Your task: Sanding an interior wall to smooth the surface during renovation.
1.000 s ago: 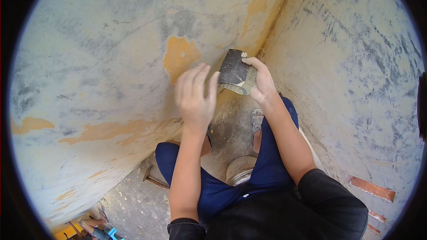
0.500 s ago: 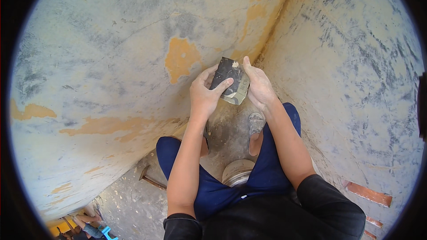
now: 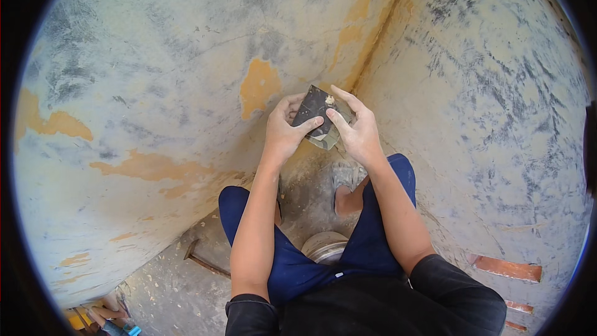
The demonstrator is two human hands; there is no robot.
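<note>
Your left hand's (image 3: 285,132) fingers are pinching the folded sandpaper (image 3: 313,104) by its left edge, your right hand's (image 3: 362,134) apparently pinching its right side, before the wall corner (image 3: 380,32).

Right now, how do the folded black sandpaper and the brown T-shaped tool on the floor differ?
The folded black sandpaper is broad and flat; the brown T-shaped tool is long and thin. The sandpaper is in the left hand and right hand; the tool lies on the grey floor. The sandpaper is darker than the tool.
</note>
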